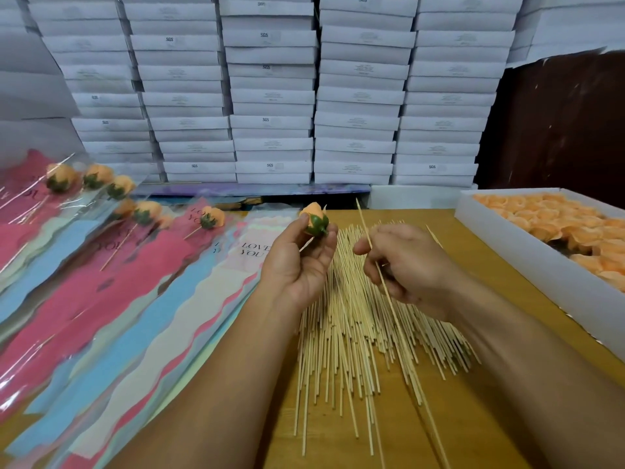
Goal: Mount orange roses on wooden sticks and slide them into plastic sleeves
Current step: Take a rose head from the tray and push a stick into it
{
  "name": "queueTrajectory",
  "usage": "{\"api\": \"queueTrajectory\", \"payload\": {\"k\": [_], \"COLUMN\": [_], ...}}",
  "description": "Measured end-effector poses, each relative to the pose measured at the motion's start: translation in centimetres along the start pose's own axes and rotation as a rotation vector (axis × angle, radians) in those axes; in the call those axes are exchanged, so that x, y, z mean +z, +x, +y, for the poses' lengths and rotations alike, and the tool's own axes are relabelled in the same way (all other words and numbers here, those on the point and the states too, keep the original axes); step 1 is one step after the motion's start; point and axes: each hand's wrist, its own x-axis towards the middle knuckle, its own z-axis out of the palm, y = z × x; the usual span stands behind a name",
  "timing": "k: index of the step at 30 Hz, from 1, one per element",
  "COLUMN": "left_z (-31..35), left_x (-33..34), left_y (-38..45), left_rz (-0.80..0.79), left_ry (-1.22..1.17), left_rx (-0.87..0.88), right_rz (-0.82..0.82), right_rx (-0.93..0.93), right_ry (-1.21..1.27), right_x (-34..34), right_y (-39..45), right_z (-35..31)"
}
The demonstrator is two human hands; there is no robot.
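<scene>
Boxes: flat white cardboard boxes (pixel 270 96) fill the wall behind the tabletop in five full stacks, with part-seen stacks at either edge; too many to count exactly; several carry small "SGS" print.
Tabletop: smooth yellow-brown wood (pixel 439 418), bare in front of the stick pile and to its right.
Sleeves: a fanned heap of glossy clear plastic sleeves (pixel 142 299) left of the stick pile, with wavy pink, blue and cream printed panels and "LOVE YOU" lettering; the count cannot be told.
Tray: one shallow white rectangular tray (pixel 527 262) right of the stick pile, packed with loose orange rose heads (pixel 568 225), too many to count.
Stick pile: a loose spread of thin, pale, straight wooden sticks (pixel 355 333) lying on the tabletop below both hands, far more than can be counted.
Finished roses: about seven orange roses on sticks (pixel 101 187), each with a green base, lie in the sleeves at the far left of the stick pile.
Left hand: the left hand (pixel 297 262), above the pile's left edge, has its fingers curled round one orange rose (pixel 314 220), soft-petalled with a green cup, held at the fingertips.
Right hand: the right hand (pixel 406 265), above the pile's middle, pinches one single stick (pixel 385 286) between thumb and fingers; the stick slants from beyond the hand down to the near tabletop edge, its far tip just right of the held rose and apart from it.
</scene>
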Motion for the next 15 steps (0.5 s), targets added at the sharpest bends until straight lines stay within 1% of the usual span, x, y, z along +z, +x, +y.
{"api": "queueTrajectory", "payload": {"k": [3, 6, 12, 15], "left_z": [0.0, 0.1, 0.4, 0.4], "left_x": [0.0, -0.1, 0.1, 0.2], "left_y": [0.0, 0.0, -0.1, -0.1], "left_rz": [-0.005, 0.009, -0.001, -0.006], "left_ry": [0.029, 0.072, -0.043, -0.066], "left_rx": [-0.023, -0.035, -0.045, -0.030], "right_rz": [-0.076, -0.123, -0.160, -0.131], "right_rx": [-0.019, -0.089, -0.202, -0.236], "right_ry": [-0.044, -0.109, -0.246, -0.311], "right_x": [0.4, 0.8, 1.1, 1.3], "right_y": [-0.4, -0.7, -1.2, -1.2], "right_z": [-0.1, -0.1, -0.2, -0.2]}}
